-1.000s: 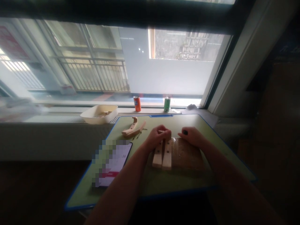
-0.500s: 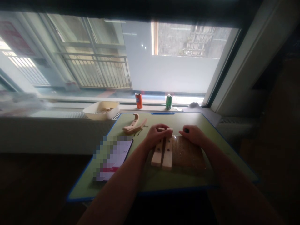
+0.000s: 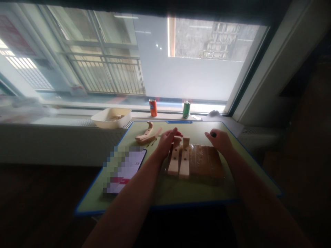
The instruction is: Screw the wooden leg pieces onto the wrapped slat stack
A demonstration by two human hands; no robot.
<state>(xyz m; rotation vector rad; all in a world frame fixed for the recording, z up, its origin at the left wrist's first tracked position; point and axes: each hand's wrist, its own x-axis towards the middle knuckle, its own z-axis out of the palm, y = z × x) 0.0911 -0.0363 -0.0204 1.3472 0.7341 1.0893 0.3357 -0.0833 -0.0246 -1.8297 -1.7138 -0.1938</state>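
Note:
Two pale wooden pieces lie side by side on a brown board: a left one (image 3: pixel 173 166) and a right one (image 3: pixel 184 168), each with round dark holes and a raised end at the back. Shiny clear film covers part of the board (image 3: pixel 207 160). My left hand (image 3: pixel 165 143) is at the far end of the left piece, fingers loosely apart; whether it touches the wood I cannot tell. Over the table, to the right of the board, my right hand (image 3: pixel 222 139) is closed around a small black object (image 3: pixel 213 134), mostly hidden by the fingers.
Two more curved wooden pieces (image 3: pixel 148 134) lie at the back left of the green table (image 3: pixel 196 194), with small metal bits (image 3: pixel 152 142) beside them. A phone (image 3: pixel 129 168) lies left. A cream basin (image 3: pixel 111 119), an orange can (image 3: pixel 153 108) and a green can (image 3: pixel 186 110) stand along the windowsill.
My left hand has come off the far ends of the wooden pieces, moving left and opening. My right hand has shifted right and away from the board with the black object.

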